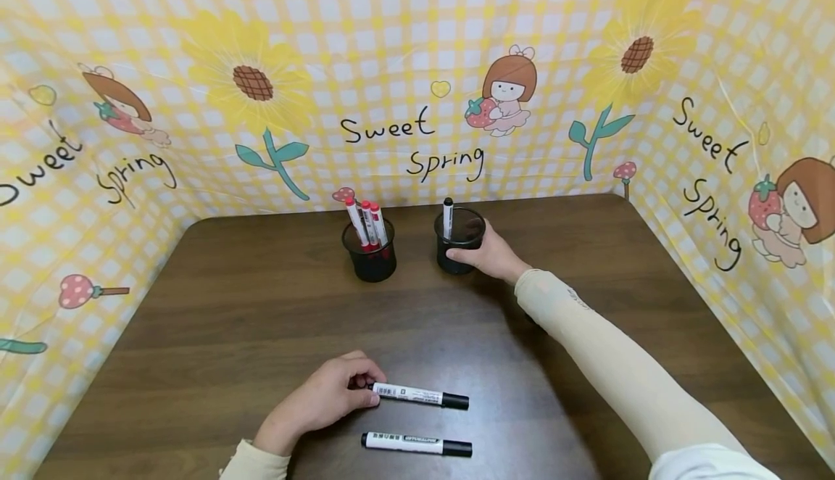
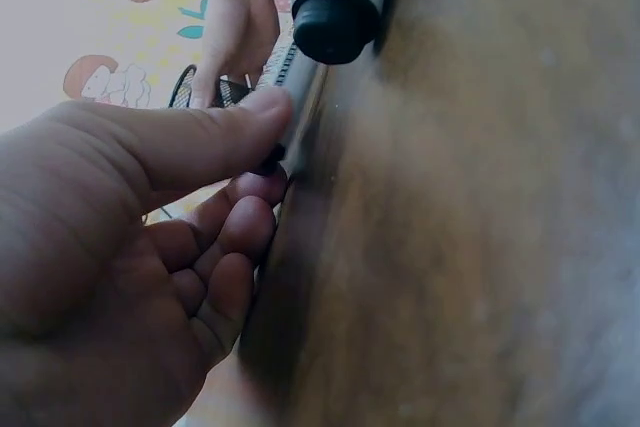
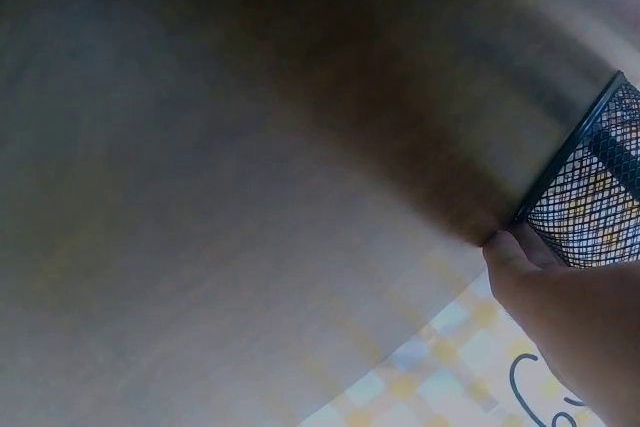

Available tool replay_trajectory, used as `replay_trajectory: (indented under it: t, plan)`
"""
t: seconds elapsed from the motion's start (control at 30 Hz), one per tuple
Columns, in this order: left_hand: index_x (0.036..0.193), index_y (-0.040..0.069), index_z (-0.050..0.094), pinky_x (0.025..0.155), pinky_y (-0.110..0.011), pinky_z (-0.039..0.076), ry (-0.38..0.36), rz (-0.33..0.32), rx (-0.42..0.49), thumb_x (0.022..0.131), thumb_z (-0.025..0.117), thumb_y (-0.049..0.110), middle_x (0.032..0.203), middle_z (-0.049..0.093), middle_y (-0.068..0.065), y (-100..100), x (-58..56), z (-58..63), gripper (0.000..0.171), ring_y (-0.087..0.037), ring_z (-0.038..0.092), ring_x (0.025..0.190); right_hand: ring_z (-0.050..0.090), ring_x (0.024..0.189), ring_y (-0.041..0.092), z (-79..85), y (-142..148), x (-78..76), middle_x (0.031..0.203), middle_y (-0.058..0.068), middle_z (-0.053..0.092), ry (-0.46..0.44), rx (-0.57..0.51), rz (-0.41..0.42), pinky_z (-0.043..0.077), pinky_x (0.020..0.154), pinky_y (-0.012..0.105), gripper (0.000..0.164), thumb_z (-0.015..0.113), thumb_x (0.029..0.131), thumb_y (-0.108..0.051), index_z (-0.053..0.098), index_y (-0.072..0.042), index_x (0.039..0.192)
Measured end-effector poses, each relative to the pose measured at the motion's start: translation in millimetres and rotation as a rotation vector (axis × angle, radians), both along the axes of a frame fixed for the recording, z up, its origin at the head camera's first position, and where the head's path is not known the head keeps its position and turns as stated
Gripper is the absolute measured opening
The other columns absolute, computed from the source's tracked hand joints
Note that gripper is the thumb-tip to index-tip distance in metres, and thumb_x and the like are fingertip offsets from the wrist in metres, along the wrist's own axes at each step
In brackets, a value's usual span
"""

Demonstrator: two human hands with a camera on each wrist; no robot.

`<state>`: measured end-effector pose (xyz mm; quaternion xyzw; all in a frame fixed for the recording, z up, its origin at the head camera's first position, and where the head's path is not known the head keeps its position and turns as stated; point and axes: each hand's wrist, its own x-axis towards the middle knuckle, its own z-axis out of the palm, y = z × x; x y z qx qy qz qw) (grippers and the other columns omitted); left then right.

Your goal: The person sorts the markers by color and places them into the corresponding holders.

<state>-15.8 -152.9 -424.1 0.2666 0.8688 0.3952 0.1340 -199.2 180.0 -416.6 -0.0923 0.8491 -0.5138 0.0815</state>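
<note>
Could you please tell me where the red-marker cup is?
In the head view, the red-marker cup stands on the table, left of the cup the right hand grips.

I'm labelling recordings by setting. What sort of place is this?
Probably a staged tabletop workspace: a patterned cloth screens three sides of a brown table that bears markers and a mesh cup.

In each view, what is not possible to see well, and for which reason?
Head: most fingers of the right hand, hidden behind the gripped cup.
Head: fine print on the held marker, too small to read.
Left wrist: part of the held marker, behind the left hand.
Left wrist: far end of the loose marker, cut off by the top edge.
Right wrist: the rest of the gripped cup, cut off by the right edge.
</note>
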Motion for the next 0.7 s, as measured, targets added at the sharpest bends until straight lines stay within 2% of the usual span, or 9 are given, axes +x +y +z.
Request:
replay_trajectory:
  t: [0.3, 0.53, 0.7]
  plan:
    - [0.102, 0.02, 0.075, 0.067, -0.026, 0.049, -0.095, 0.109, 0.061, 0.091, 0.077, 0.017, 0.084, 0.063, 0.008, 0.5, -4.2, 2.5, 0.012, -0.01, 0.058, 0.077, 0.044, 0.134, 0.034, -1.0, 1.4, -0.1, 0.148, 0.017, 0.043, -0.008, 0.002, -0.001, 0.036, 0.109, 0.05, 0.094, 0.08, 0.087, -0.042, 0.027, -0.003, 0.153]
    - [0.107, 0.009, 0.074, 0.066, -0.026, 0.051, -0.122, 0.166, 0.24, 0.09, 0.078, 0.013, 0.087, 0.067, -0.001, 3.6, -10.8, 7.0, 0.017, -0.013, 0.058, 0.075, 0.045, 0.133, 0.033, -0.9, 1.8, -1.2, 0.147, 0.013, 0.043, -0.008, 0.006, -0.004, 0.038, 0.108, 0.049, 0.093, 0.08, 0.086, -0.043, 0.028, -0.006, 0.153]
    - [0.108, 0.007, 0.073, 0.068, -0.025, 0.051, -0.109, 0.192, 0.303, 0.09, 0.077, 0.012, 0.091, 0.067, -0.003, 8.5, -19.4, 13.5, 0.019, -0.016, 0.059, 0.078, 0.044, 0.134, 0.033, -1.1, 0.6, -1.7, 0.146, 0.014, 0.045, -0.006, 0.012, -0.004, 0.036, 0.109, 0.049, 0.095, 0.08, 0.086, -0.044, 0.026, -0.006, 0.154]
